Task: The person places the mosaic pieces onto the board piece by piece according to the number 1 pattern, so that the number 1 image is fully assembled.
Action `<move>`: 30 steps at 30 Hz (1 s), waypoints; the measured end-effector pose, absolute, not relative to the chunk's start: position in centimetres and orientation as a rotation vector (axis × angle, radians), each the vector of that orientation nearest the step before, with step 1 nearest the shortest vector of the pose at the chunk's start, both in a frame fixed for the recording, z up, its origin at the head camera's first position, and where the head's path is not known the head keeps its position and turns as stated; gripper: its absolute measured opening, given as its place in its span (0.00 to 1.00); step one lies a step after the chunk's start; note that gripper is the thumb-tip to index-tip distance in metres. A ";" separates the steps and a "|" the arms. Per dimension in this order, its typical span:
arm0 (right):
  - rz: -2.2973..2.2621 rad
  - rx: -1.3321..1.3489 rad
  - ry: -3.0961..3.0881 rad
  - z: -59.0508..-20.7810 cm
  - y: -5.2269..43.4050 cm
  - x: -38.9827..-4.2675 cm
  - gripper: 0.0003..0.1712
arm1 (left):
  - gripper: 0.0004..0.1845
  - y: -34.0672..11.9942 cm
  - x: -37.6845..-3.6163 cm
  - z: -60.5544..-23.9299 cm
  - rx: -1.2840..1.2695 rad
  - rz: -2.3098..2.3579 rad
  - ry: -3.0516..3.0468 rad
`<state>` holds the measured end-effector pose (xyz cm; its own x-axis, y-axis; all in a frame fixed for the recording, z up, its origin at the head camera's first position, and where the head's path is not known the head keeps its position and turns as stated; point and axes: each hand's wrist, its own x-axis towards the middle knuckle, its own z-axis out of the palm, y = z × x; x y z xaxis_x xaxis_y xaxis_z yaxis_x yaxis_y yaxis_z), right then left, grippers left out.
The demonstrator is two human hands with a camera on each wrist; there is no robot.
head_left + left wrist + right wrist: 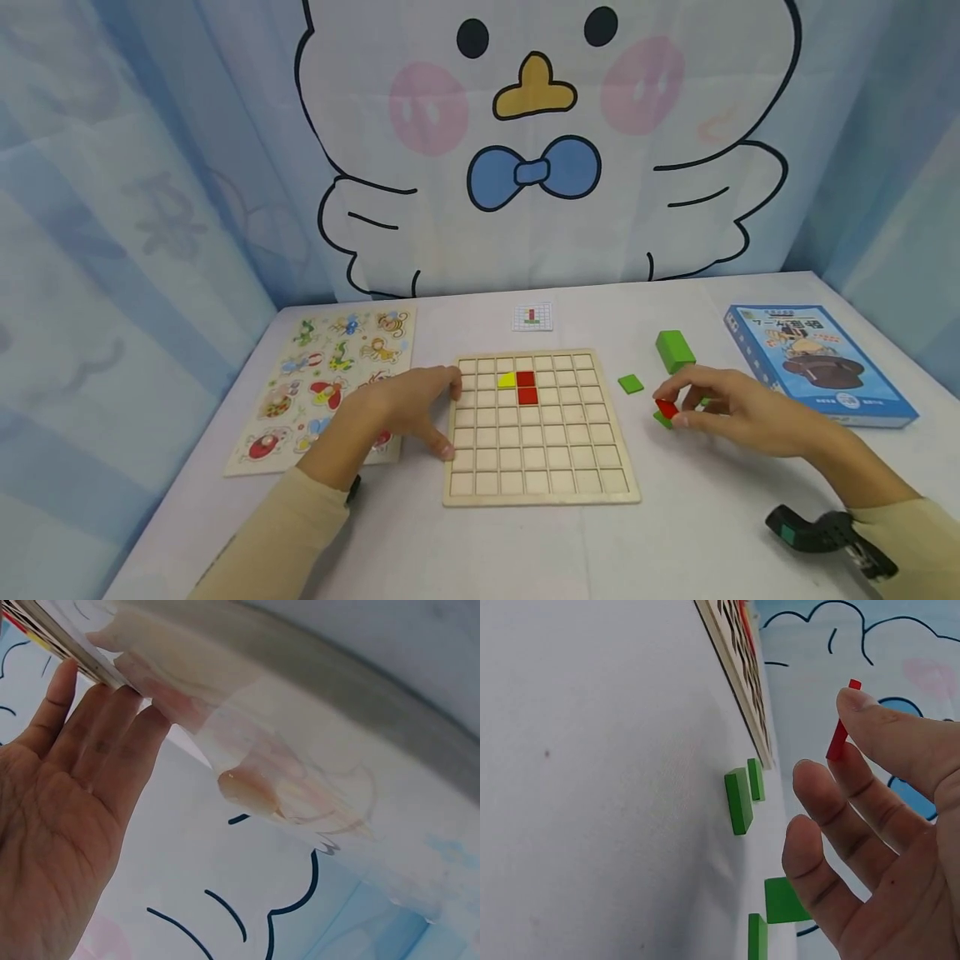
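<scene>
Over my feed, I have the right hand (738, 410) pinching a red tile (666, 408); the left hand (412, 407), fingers extended, touches the gridded board (558, 459) between them. Just beyond the right hand sits a green block (675, 352).

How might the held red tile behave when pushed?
The red tile seems stiff, looking straight as the right hand pinches it. Thin and flat-faced, it would probably slide, not roll. Its small size suggests light weight.

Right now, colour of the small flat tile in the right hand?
Red: the small flat tile in the right hand, clearest in the right wrist view.
</scene>
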<state>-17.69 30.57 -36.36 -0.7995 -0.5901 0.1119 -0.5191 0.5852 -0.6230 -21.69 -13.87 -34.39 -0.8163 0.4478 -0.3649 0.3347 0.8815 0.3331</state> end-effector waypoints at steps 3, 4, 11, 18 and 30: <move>-1.047 -0.971 2.686 -36.1 30.2 -17.9 0.16 | 0.38 -13.9 -21.6 -34.3 0.566 0.350 2.610; -1.060 -0.973 2.680 -36.0 30.1 -17.9 0.16 | 0.38 -13.9 -21.6 -34.2 0.563 0.349 2.611; -1.167 -0.992 2.626 -35.6 29.2 -18.3 0.16 | 0.38 -13.7 -21.7 -34.1 0.551 0.346 2.620; -1.277 -1.035 2.554 -35.8 28.6 -19.1 0.15 | 0.42 -13.8 -21.6 -34.5 0.528 0.341 2.624; -1.334 -1.052 2.490 -35.7 26.8 -20.1 0.15 | 0.41 -13.8 -21.3 -34.6 0.543 0.361 2.602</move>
